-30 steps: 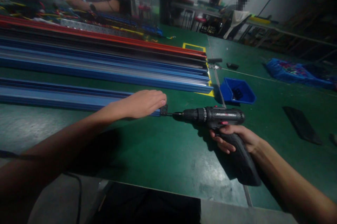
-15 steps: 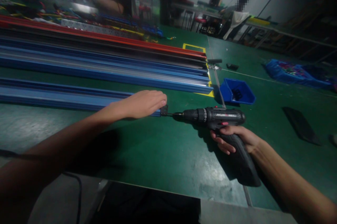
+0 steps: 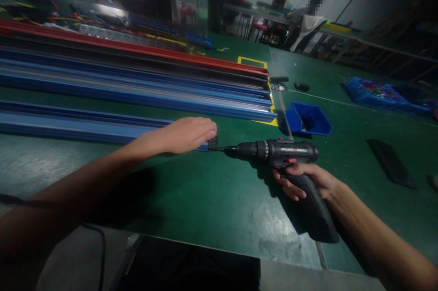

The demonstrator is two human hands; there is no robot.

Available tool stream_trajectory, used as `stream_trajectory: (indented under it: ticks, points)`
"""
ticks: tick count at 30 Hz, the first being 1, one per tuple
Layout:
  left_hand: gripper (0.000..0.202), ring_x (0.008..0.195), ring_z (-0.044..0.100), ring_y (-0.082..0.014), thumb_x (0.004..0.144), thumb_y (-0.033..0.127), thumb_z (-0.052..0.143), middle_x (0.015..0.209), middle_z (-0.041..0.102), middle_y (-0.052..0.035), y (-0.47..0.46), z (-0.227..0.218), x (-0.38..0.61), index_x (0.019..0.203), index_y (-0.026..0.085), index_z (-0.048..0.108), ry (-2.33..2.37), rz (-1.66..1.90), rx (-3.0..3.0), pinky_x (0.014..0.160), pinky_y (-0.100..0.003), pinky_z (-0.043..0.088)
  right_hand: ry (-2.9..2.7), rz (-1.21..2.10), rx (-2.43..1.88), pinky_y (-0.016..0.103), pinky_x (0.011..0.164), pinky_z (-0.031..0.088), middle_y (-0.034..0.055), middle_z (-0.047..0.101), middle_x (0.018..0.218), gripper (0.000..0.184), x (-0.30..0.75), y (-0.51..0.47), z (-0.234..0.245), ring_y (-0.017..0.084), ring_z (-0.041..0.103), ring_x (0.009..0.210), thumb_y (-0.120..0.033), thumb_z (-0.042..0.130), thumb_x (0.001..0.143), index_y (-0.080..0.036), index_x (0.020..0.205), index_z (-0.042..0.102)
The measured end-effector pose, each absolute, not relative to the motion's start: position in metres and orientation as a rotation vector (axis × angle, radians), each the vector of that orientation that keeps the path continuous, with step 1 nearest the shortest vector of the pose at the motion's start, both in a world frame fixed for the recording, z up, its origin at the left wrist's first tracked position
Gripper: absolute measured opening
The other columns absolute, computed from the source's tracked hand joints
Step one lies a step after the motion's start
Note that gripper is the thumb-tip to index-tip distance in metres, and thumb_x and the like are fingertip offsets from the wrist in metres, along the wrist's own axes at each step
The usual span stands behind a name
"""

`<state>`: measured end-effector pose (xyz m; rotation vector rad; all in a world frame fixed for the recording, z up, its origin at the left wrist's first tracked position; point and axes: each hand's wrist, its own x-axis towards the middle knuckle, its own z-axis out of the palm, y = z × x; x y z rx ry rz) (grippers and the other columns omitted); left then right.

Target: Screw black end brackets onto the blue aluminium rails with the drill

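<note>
My left hand [image 3: 186, 134] lies palm down on the near end of a long blue metal rail [image 3: 85, 127], fingers curled over its end and pressing it onto the green table [image 3: 212, 200]. My right hand [image 3: 306, 182] is wrapped round the grip of a black cordless drill [image 3: 284, 153]. The drill lies level, and its bit touches a small black end piece [image 3: 212, 143] on the end of the rail.
Several blue and red rails [image 3: 143, 81] lie stacked behind. A small blue bin [image 3: 308, 120] with dark parts sits right of them, and a flat black object [image 3: 392, 162] lies further right. A cable [image 3: 99, 245] hangs at the near edge. Other people work at tables beyond.
My hands and the drill hold the same position. A person at the far left table has moved their arms.
</note>
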<state>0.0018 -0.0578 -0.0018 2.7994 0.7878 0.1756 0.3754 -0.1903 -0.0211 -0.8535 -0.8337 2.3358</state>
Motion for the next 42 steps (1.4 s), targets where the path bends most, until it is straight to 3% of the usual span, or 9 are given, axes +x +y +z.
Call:
stream_trajectory:
  ticks: [42]
  points:
    - [0.047, 0.096, 0.061, -0.0216, 0.110, 0.041, 0.024, 0.103, 0.067, -0.0090, -0.0578, -0.0019, 0.0021, 0.107, 0.017, 0.064, 0.771, 0.204, 2.797, 0.091, -0.036, 0.046, -0.844, 2.319, -0.876, 0.021, 0.058, 0.058, 0.0006, 0.065, 0.072, 0.025, 0.3745, -0.1909, -0.0209, 0.005, 0.054, 0.046, -0.028, 0.069, 0.094, -0.006, 0.104, 0.074]
